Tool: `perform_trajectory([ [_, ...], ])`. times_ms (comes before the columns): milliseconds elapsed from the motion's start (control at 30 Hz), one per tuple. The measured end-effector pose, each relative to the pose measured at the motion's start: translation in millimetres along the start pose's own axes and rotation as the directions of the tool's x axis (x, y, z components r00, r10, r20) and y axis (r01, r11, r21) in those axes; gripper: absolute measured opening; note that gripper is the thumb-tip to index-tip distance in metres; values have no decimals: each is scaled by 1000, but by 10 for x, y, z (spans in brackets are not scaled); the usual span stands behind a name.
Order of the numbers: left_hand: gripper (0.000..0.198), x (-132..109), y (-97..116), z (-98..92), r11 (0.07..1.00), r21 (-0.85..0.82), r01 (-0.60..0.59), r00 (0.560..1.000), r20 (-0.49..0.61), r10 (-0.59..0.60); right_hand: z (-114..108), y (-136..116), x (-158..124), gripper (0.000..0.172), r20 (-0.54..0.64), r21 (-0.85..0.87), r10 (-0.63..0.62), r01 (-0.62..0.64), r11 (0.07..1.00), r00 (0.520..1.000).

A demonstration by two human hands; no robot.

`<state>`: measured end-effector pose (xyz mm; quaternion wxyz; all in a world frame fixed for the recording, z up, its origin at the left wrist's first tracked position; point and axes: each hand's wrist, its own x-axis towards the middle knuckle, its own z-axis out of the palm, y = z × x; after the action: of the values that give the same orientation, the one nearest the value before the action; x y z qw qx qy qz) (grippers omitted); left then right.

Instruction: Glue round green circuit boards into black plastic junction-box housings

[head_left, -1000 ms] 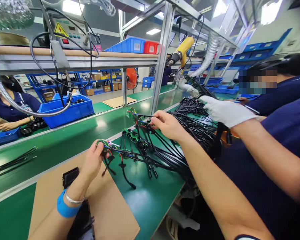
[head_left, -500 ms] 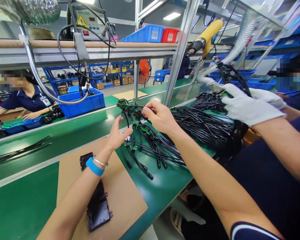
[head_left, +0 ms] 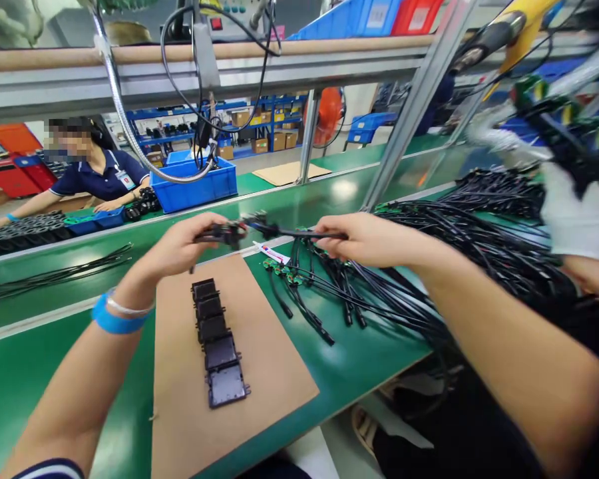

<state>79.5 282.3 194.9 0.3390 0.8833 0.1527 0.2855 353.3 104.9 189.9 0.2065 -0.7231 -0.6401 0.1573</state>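
Note:
My left hand (head_left: pixel 184 245) is closed on one end of a wired circuit board assembly (head_left: pixel 232 233), raised over the far edge of the cardboard sheet (head_left: pixel 274 352). Fingers of my right hand (head_left: pixel 357 238) pinch the black cable (head_left: pixel 299 233) running from it. Motion blurs the board's details. Several black plastic housings (head_left: pixel 219 350) stand in a row on the cardboard. Right of the sheet, green circuit boards (head_left: pixel 294 279) with black cables lie on the green table, beside a white tube (head_left: pixel 271 253).
A large heap of black cables (head_left: pixel 479 246) covers the right, where a co-worker's gloved hand (head_left: pixel 579 213) holds more boards. Behind are a blue bin (head_left: pixel 194 186), a metal post (head_left: pixel 414 106) and a hanging metal hose (head_left: pixel 117 100). Another person sits at far left.
My left hand, open before, has closed on the board assembly. Both hands have drawn apart, with the cable stretched between them. The view has shifted, uncovering the row of housings.

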Motion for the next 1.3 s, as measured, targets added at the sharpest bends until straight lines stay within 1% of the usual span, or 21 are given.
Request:
perform_trajectory([
  [67,8,-327,-87,-394,967,252,50,995,-100,-26,-166,57,15,8,89,-143,127,-113,983,988],
  [133,15,-676,-193,-669,929,352,112,988,-137,-68,-281,181,45,10,121,-217,254,-224,950,959],
  [200,15,-1022,-301,-749,880,449,158,986,-116,-118,-352,363,85,5,-1,-303,316,-302,904,949],
  [300,23,-1463,-439,-471,836,512,196,977,-34,-209,-381,656,154,20,-248,-474,339,-419,775,908],
  [367,43,-1663,-510,-114,797,566,210,951,73,-302,-307,779,194,22,-260,-541,400,-475,694,879],
  [433,41,-1780,-568,258,756,629,182,926,149,-347,-104,771,222,9,-204,-578,471,-494,649,858],
  [467,40,-1811,-594,421,751,642,157,920,180,-347,55,705,233,8,-180,-591,482,-486,644,858],
  [533,36,-1834,-639,670,755,643,131,914,217,-343,481,450,259,34,-61,-578,396,-356,734,916],
  [567,34,-1833,-659,751,759,638,130,911,225,-345,733,278,278,52,50,-524,275,-209,826,960],
  [600,32,-1829,-676,806,760,636,135,908,227,-352,993,91,302,61,206,-329,-15,84,941,978],
  [633,32,-1825,-689,836,756,639,143,905,225,-362,1247,-95,331,57,271,-100,-275,311,945,922],
  [667,32,-1823,-697,845,750,643,153,900,222,-374,1481,-264,363,49,263,64,-430,429,901,864],
  [733,35,-1830,-697,816,758,628,179,886,232,-402,1853,-511,421,37,279,219,-557,513,830,782],
  [800,41,-1855,-673,750,826,520,215,866,290,-408,2075,-608,444,23,301,286,-604,534,796,738],
  [900,50,-1894,-623,640,921,262,290,840,392,-376,2189,-568,394,8,306,257,-633,579,774,711],
  [1000,19,-1860,-641,539,914,131,383,827,392,-403,2134,-504,374,11,276,186,-642,616,766,715],
  [1033,14,-1821,-677,499,905,119,409,833,356,-424,2088,-493,415,14,246,201,-637,605,771,731],
  [1067,20,-1769,-732,454,897,119,425,846,300,-441,2033,-482,490,19,213,235,-619,575,784,756],
  [1167,26,-1550,-993,302,865,255,432,894,4,-447,1871,-416,886,46,158,315,-498,434,844,853],
  [1233,25,-1402,-1216,229,813,367,453,891,-169,-421,1836,-327,1201,34,145,238,-428,389,890,892],
  [1300,23,-1300,-1431,219,762,434,480,877,-238,-416,1897,-214,1454,10,119,123,-405,391,912,907],
])
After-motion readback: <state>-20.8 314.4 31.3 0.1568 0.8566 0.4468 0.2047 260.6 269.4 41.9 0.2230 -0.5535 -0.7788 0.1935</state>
